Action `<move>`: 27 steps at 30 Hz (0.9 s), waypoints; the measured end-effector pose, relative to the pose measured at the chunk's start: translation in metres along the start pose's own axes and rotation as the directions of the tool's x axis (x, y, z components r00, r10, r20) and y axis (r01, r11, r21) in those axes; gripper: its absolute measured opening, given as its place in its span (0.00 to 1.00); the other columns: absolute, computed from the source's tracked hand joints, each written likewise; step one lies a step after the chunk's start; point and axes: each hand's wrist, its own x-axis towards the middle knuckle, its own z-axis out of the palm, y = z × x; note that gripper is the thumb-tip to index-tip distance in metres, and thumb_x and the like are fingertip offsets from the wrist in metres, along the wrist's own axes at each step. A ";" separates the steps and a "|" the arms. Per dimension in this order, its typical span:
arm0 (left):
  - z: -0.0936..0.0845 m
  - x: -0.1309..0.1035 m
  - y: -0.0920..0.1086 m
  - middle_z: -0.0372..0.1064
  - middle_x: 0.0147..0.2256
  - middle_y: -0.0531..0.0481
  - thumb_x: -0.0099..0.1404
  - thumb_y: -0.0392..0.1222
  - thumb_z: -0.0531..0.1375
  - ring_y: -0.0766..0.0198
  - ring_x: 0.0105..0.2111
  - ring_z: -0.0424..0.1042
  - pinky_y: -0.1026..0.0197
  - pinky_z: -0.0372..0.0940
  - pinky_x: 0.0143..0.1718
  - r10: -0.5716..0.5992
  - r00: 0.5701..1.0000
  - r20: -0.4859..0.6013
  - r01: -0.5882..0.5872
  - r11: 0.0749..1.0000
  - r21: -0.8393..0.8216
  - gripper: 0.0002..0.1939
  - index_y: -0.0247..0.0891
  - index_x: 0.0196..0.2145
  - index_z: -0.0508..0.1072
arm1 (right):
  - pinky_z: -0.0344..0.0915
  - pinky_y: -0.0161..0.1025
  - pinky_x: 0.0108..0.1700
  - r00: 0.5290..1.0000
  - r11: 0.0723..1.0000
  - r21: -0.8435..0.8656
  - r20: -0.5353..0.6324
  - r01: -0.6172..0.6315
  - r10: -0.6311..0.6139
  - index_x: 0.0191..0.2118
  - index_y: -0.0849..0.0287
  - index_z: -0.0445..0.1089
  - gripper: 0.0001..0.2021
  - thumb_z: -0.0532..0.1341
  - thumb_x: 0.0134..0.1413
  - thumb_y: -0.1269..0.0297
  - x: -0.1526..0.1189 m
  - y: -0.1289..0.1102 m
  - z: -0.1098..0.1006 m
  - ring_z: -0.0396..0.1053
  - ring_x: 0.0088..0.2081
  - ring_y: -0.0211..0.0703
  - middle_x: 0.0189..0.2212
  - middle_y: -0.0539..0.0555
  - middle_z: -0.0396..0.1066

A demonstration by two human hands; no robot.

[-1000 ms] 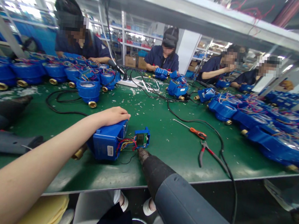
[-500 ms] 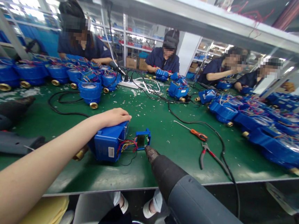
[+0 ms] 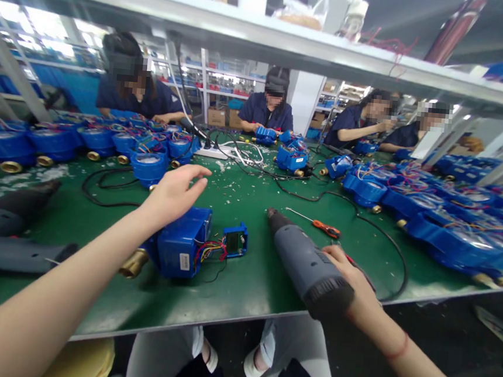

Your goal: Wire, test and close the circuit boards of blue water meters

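While the right hand (image 3: 359,287) grips a gray heat gun (image 3: 301,256) at the green bench (image 3: 242,296), the left hand (image 3: 178,192), empty with fingers loosely spread, hangs over a blue meter housing (image 3: 180,247) on the bench. Colored wires (image 3: 211,250) run from the housing to a small display module (image 3: 234,241) just beside it. An orange-handled screwdriver (image 3: 326,228) lies near the gun's nozzle.

Left hand (image 3: 177,192): bare, back uppermost, fingers loosely extended, thumb apart. Left forearm (image 3: 62,280): bare, reaching diagonally forward from lower left. Right hand (image 3: 361,285): bare, curled in a grip, partly hidden. Right forearm (image 3: 423,365): bare, angled inward from lower right.
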 end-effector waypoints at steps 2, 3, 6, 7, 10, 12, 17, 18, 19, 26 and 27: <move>-0.012 -0.024 0.019 0.71 0.47 0.45 0.65 0.46 0.47 0.54 0.47 0.69 0.55 0.63 0.53 -0.009 0.994 -0.108 0.007 1.000 -0.016 0.20 0.36 0.48 0.70 | 0.66 0.38 0.34 0.998 0.998 -0.030 0.031 0.047 -0.046 0.45 0.62 0.67 0.10 0.54 0.59 0.71 0.017 0.005 -0.002 0.69 0.32 0.40 0.47 0.60 0.64; -0.014 -0.041 0.029 0.72 0.46 0.46 0.65 0.47 0.48 0.55 0.46 0.70 0.55 0.64 0.51 -0.009 0.986 -0.164 -0.003 0.997 -0.072 0.18 0.38 0.46 0.71 | 0.65 0.39 0.35 0.996 0.996 -0.039 0.048 0.078 -0.076 0.45 0.62 0.67 0.11 0.54 0.58 0.71 0.029 0.007 -0.001 0.69 0.33 0.42 0.47 0.61 0.63; -0.001 -0.101 0.053 0.74 0.41 0.49 0.65 0.45 0.53 0.55 0.44 0.72 0.55 0.67 0.49 0.082 0.985 -0.149 -0.112 0.973 -0.200 0.10 0.45 0.40 0.71 | 0.63 0.43 0.44 0.980 0.983 -0.039 0.096 0.178 -0.174 0.47 0.63 0.67 0.12 0.55 0.58 0.68 0.068 0.016 0.001 0.67 0.41 0.49 0.46 0.62 0.64; 0.009 -0.121 0.057 0.75 0.41 0.49 0.65 0.44 0.53 0.56 0.44 0.73 0.55 0.68 0.48 0.123 0.986 -0.109 -0.144 0.965 -0.218 0.09 0.48 0.40 0.72 | 0.62 0.45 0.47 0.974 0.979 -0.033 0.109 0.202 -0.197 0.48 0.63 0.67 0.13 0.56 0.57 0.68 0.078 0.020 0.001 0.66 0.44 0.51 0.47 0.62 0.64; 0.043 -0.171 0.059 0.75 0.42 0.48 0.66 0.44 0.54 0.55 0.44 0.74 0.53 0.72 0.44 0.171 0.984 0.050 -0.158 0.967 -0.200 0.11 0.51 0.43 0.73 | 0.59 0.51 0.51 0.965 0.974 -0.004 0.133 0.228 -0.225 0.51 0.62 0.67 0.19 0.56 0.52 0.72 0.094 0.035 0.003 0.63 0.49 0.55 0.51 0.64 0.64; 0.063 -0.188 0.054 0.76 0.43 0.46 0.67 0.42 0.53 0.55 0.43 0.75 0.53 0.73 0.43 0.189 0.977 0.094 -0.174 0.973 -0.152 0.13 0.49 0.46 0.74 | 0.59 0.52 0.52 0.966 0.974 0.025 0.128 0.223 -0.225 0.54 0.59 0.66 0.26 0.54 0.46 0.78 0.095 0.042 0.003 0.63 0.51 0.55 0.54 0.62 0.64; 0.085 -0.194 0.045 0.75 0.41 0.40 0.67 0.43 0.53 0.51 0.41 0.75 0.49 0.74 0.41 0.033 0.999 -0.038 -0.035 0.998 -0.050 0.15 0.42 0.46 0.76 | 0.55 0.56 0.59 0.978 0.978 0.092 -0.112 0.187 -0.176 0.55 0.63 0.62 0.32 0.49 0.39 0.83 0.073 0.014 -0.014 0.56 0.59 0.54 0.56 0.63 0.61; 0.086 -0.193 0.045 0.75 0.38 0.39 0.67 0.44 0.52 0.50 0.39 0.76 0.49 0.74 0.39 -0.014 0.998 -0.058 0.011 0.999 -0.048 0.16 0.41 0.46 0.76 | 0.53 0.56 0.61 0.968 0.974 0.112 -0.177 0.199 -0.178 0.55 0.63 0.61 0.30 0.48 0.42 0.82 0.066 -0.003 -0.018 0.55 0.60 0.53 0.56 0.63 0.61; 0.088 -0.192 0.046 0.74 0.36 0.40 0.67 0.45 0.51 0.50 0.37 0.76 0.49 0.74 0.37 -0.061 0.996 -0.066 0.058 0.997 -0.044 0.17 0.41 0.46 0.76 | 0.53 0.54 0.62 0.956 0.966 0.132 -0.223 0.222 -0.189 0.55 0.60 0.60 0.28 0.48 0.45 0.81 0.060 -0.023 -0.019 0.55 0.60 0.51 0.56 0.61 0.61; 0.102 -0.177 0.053 0.74 0.43 0.38 0.67 0.45 0.48 0.48 0.40 0.76 0.48 0.73 0.37 -0.250 0.968 -0.010 0.250 0.968 0.017 0.20 0.40 0.50 0.72 | 0.51 0.56 0.65 0.947 0.804 0.506 -0.222 0.314 -0.230 0.63 0.62 0.53 0.27 0.47 0.58 0.76 0.072 -0.123 0.035 0.46 0.66 0.50 0.63 0.65 0.51; 0.104 -0.174 0.053 0.73 0.44 0.36 0.67 0.45 0.47 0.47 0.40 0.76 0.48 0.72 0.37 -0.262 0.965 -0.019 0.262 0.965 0.013 0.21 0.38 0.50 0.72 | 0.51 0.57 0.65 0.954 0.797 0.529 -0.214 0.292 -0.208 0.64 0.63 0.52 0.25 0.47 0.60 0.74 0.080 -0.125 0.046 0.46 0.66 0.51 0.63 0.66 0.51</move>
